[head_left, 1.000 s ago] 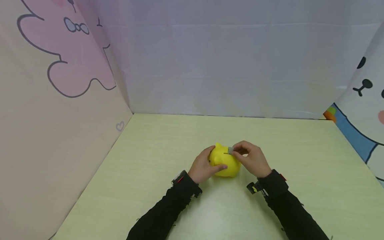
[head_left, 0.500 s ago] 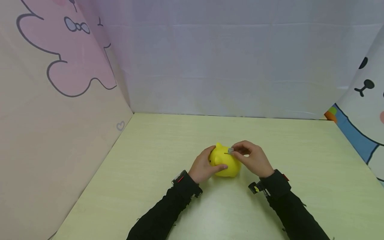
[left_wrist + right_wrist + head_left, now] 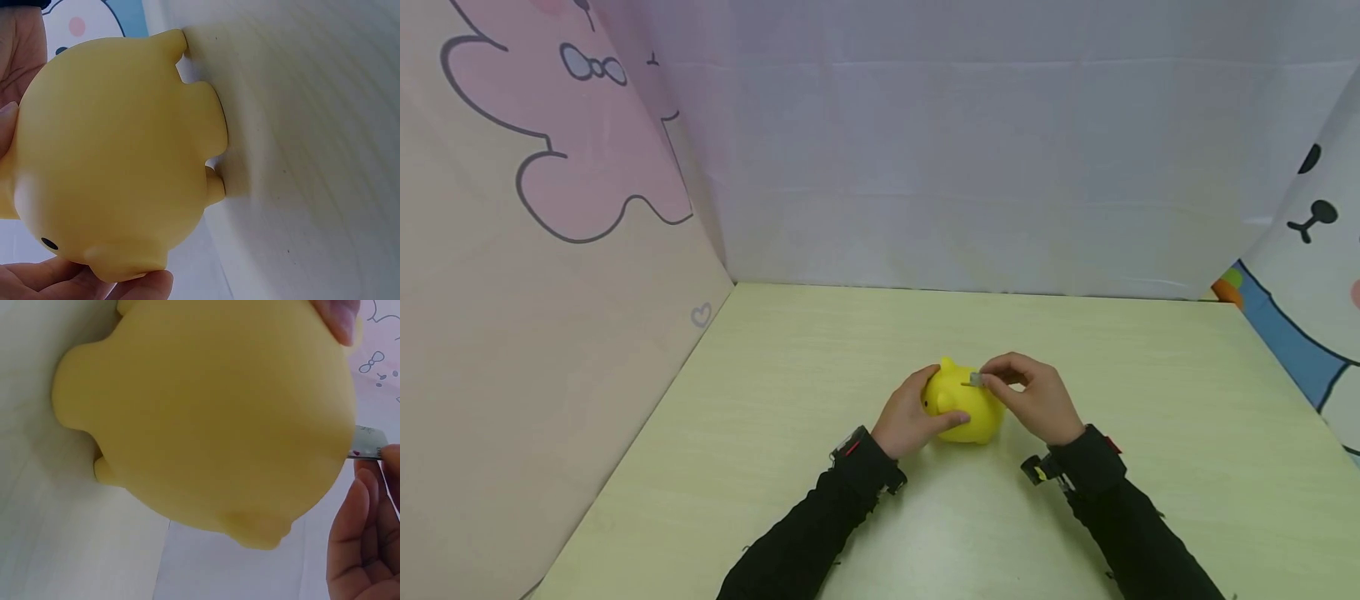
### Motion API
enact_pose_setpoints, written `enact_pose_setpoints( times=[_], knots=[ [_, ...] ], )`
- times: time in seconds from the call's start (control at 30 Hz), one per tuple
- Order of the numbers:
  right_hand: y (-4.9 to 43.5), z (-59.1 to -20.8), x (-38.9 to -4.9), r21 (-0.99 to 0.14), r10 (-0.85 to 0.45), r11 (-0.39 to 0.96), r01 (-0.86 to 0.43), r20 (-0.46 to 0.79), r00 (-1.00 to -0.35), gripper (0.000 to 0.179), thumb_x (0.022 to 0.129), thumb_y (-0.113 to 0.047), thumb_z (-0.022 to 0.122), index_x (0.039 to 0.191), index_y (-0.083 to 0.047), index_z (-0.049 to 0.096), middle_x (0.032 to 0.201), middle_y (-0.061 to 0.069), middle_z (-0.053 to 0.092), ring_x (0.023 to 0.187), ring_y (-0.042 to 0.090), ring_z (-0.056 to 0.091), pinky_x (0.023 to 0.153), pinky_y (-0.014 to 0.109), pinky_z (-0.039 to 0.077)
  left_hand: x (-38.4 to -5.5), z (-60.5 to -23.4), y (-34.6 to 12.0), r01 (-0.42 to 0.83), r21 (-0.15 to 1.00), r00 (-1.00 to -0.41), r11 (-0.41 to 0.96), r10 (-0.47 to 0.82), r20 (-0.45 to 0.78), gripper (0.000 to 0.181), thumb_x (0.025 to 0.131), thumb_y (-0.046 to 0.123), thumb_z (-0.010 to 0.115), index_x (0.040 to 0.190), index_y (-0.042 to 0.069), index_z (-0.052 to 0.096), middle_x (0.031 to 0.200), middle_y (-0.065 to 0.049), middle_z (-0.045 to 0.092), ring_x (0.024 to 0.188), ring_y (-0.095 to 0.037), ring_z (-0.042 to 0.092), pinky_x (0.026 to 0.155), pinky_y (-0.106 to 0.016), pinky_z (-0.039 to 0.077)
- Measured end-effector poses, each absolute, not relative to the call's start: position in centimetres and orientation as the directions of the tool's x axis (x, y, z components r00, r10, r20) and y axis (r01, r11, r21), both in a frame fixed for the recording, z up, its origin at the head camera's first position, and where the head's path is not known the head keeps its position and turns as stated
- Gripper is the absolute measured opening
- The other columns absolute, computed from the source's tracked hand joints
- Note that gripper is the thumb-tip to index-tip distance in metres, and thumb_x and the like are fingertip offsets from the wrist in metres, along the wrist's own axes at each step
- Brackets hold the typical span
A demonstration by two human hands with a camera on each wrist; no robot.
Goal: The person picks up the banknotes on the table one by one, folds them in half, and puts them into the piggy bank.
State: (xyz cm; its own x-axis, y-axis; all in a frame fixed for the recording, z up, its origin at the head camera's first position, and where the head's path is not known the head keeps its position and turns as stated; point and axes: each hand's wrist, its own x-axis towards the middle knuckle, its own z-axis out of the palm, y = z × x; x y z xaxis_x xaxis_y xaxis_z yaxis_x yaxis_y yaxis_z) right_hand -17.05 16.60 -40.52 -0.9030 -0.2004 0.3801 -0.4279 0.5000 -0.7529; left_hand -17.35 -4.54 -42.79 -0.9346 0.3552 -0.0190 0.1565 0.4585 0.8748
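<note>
A yellow piggy bank [image 3: 964, 408] stands upright on its feet on the table, its face turned left. My left hand [image 3: 912, 421] grips its face end, thumb on the near side and fingers on the far side. In the left wrist view, fingertips [image 3: 156, 284] press against the snout. My right hand [image 3: 1032, 398] pinches a small folded, printed slip of paper, perhaps a banknote [image 3: 369, 442], between thumb and fingers. Its lower edge is in the slot on top of the piggy bank; how deep it goes is hidden.
A pale yellow-green table [image 3: 820, 342] lies under both hands. White sheeting [image 3: 962, 167] hangs behind it, with cartoon-printed cloth [image 3: 610, 142] at the left and more [image 3: 1292, 333] at the right. Both wrists carry black straps with small cameras.
Less of the folded paper shows above the slot than a second ago; it has moved down. The right hand shifted very slightly. The left hand and piggy bank have stayed nearly still.
</note>
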Motion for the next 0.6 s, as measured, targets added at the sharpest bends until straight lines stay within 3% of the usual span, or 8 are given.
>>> enact_pose_setpoints(
  times=[0.23, 0.6],
  knots=[
    [16.18, -40.60, -17.07, -0.645, -0.249, 0.551, -0.530, 0.479, -0.842, 0.010, 0.087, -0.002, 0.071, 0.095, -0.008, 0.071, 0.090, 0.003, 0.071, 0.076, 0.010, 0.062, 0.068, 0.022, 0.054, -17.24, -42.63, -4.59, 0.165, 0.866, -0.935, 0.471, 0.354, -0.014, 0.083, 0.086, 0.041, 0.075, 0.150, 0.006, 0.035, 0.144, -0.011, 0.050, 0.116, -0.023, 0.055, 0.098, -0.039, 0.047],
    [15.81, -40.90, -17.01, -0.550, -0.289, 0.602, -0.579, 0.526, -0.800, 0.011, 0.083, 0.000, 0.075, 0.089, -0.008, 0.073, 0.087, 0.001, 0.064, 0.075, 0.011, 0.058, 0.068, 0.027, 0.055, -17.28, -42.58, -4.60, 0.167, 0.860, -0.936, 0.482, 0.350, -0.015, 0.083, 0.085, 0.042, 0.075, 0.150, 0.007, 0.036, 0.144, -0.011, 0.050, 0.115, -0.023, 0.055, 0.097, -0.038, 0.048]
  ],
)
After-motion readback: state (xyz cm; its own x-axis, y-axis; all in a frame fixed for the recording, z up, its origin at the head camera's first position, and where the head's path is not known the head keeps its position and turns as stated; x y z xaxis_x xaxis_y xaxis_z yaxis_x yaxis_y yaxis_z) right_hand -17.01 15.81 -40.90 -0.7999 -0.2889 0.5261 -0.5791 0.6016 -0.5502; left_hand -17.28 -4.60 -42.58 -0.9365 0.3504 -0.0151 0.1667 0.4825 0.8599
